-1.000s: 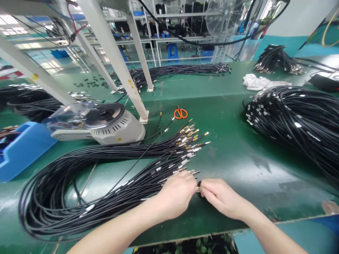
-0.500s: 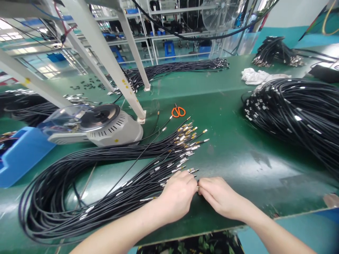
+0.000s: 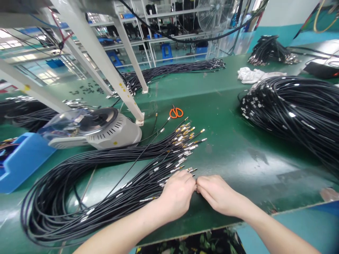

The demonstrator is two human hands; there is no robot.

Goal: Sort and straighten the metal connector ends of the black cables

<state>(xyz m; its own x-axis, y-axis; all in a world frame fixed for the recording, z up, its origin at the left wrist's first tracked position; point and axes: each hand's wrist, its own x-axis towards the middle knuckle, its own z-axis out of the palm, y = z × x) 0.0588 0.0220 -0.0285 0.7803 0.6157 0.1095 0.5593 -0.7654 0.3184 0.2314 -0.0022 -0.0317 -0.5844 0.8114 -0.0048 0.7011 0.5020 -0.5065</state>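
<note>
My left hand (image 3: 178,192) is closed, its fingers pinched at the near right end of a bundle of black cables (image 3: 106,155). Against it, fingertip to fingertip, my right hand (image 3: 215,193) is closed too. A small metallic bit of a cable end (image 3: 196,186) shows between the two hands; the rest of it is hidden by the fingers. The bundle lies looped on the green table, its metal-tipped ends and white and yellow tags (image 3: 185,135) fanned out just beyond my left hand.
Orange-handled scissors (image 3: 176,112) lie past the cable ends. A grey machine with a round reel (image 3: 113,130) and a blue bin (image 3: 28,158) stand left. On the right are a large cable coil (image 3: 293,106) and white gloves (image 3: 254,75). White posts (image 3: 129,53) rise from the table.
Both hands stay together at the same cable end, with hardly any movement. The whole view has shifted slightly.
</note>
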